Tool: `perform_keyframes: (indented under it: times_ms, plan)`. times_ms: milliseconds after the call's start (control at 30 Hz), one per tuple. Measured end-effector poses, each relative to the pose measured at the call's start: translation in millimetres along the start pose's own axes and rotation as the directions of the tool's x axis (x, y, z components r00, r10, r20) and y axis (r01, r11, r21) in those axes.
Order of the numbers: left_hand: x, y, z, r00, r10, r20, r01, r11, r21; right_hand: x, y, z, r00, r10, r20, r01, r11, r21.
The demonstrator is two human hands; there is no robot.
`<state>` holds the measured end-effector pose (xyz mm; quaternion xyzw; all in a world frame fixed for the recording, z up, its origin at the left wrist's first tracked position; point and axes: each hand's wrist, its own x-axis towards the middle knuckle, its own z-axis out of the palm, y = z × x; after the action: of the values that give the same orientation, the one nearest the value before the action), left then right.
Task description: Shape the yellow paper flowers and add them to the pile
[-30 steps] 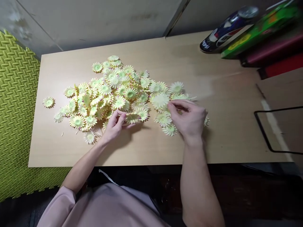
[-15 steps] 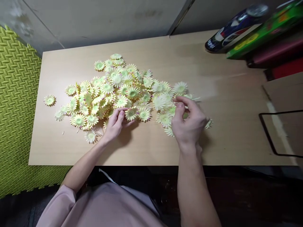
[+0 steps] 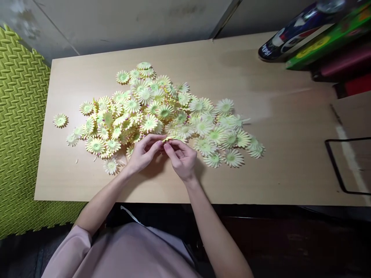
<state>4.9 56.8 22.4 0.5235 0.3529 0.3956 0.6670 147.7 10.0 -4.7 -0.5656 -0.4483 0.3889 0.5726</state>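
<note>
A pale yellow-green artificial flower head (image 3: 173,138) is pinched between my two hands at the near side of the pile. My left hand (image 3: 145,153) grips it from the left, thumb and forefinger closed. From the right, my right hand (image 3: 182,157) holds the same flower with thumb and fingertips, and the fingers partly cover it. Just beyond them spreads a heap of similar flower heads (image 3: 131,106), some with pinkish petal tips. To the right of my right hand lie paler, looser ones (image 3: 216,134).
The wooden tabletop (image 3: 290,154) carries everything. A Pepsi can (image 3: 290,36) stands at the back right beside a green box (image 3: 324,40). A black wire frame (image 3: 332,166) sits at the right edge. Green foam matting (image 3: 23,135) borders the left, and a wall (image 3: 130,23) the back.
My right hand has moved left from the paler flowers and now meets my left hand at the flower. The flower has tilted from face-up to edge-on. The view has shifted slightly.
</note>
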Motion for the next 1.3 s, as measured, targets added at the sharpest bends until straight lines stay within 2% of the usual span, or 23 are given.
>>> perform_keyframes:
  times_ms: [200,567,767,1300]
  plan:
    - [0.2,-1.6,0.2,1.000,0.005,0.015,-0.005,1.000,-0.007,-0.8,-0.5,-0.8,0.999,-0.005,-0.045,0.004,1.000,-0.021]
    - [1.7,-3.6,-0.7,1.000,0.009,0.026,-0.009,1.000,-0.007,-0.7,1.1,-0.8,0.996,-0.076,-0.042,0.073,0.995,-0.066]
    - [2.5,-5.3,-0.3,1.000,0.023,0.018,-0.023,1.000,0.010,-0.7,-0.4,0.7,0.997,-0.041,-0.068,0.036,0.997,-0.069]
    - [2.0,-7.1,-1.0,0.999,0.042,0.014,-0.043,0.998,0.039,-0.8,5.3,-1.1,0.995,-0.085,-0.047,0.081,0.992,-0.094]
